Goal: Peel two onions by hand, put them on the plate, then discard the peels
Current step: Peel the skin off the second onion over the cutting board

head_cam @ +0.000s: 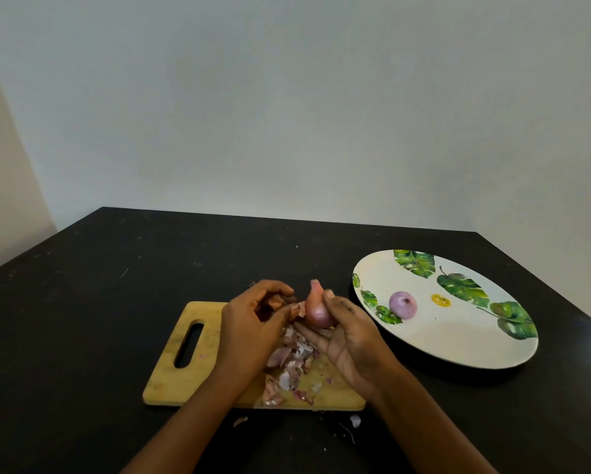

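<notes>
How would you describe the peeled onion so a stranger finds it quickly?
Find the white plate with green leaf prints, right of the wooden board. The peeled onion lies alone on its left part. Unlike the second onion in the right hand, it is pale purple and untouched.

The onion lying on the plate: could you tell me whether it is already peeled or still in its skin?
Peeled: the onion on the plate shows smooth, pale purple flesh, with no papery skin visible.

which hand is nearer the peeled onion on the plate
Right. The right hand, holding the other onion, is just left of the peeled onion; the left hand is farther left, over the cutting board.
</notes>
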### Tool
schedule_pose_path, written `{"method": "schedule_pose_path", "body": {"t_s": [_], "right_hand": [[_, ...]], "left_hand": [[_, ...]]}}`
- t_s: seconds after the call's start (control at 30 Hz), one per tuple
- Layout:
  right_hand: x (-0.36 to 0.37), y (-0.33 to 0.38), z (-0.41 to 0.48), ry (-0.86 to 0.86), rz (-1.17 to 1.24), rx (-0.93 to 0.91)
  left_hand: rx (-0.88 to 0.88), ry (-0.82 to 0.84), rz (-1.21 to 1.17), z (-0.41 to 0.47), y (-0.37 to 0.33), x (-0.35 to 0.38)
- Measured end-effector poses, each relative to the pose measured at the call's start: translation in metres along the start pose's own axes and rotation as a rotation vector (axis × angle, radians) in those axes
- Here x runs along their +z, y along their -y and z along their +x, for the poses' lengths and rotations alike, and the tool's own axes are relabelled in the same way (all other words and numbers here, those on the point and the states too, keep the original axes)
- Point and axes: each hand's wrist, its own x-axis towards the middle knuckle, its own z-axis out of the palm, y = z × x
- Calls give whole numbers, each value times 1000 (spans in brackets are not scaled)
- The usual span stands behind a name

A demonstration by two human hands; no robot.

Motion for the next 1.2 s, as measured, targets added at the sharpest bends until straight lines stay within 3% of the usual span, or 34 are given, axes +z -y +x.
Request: {"method": "schedule_pose_path", "body": {"t_s": [0.33,0.57,0.9,1.2], "right_hand": [[-4,14,0,-122,-4,-23],[-3,9,-1,-27,-20,5],[-3,-1,-2,191,-151,12],[-4,-1,-3,172,-233,-22]], "left_hand": [[-37,-182,119,13,0,-20],[-24,-48,124,8,1,-9],[-74,25,-122,3,-11,-3],[-282,64,-422,5,-13,-4]]}}
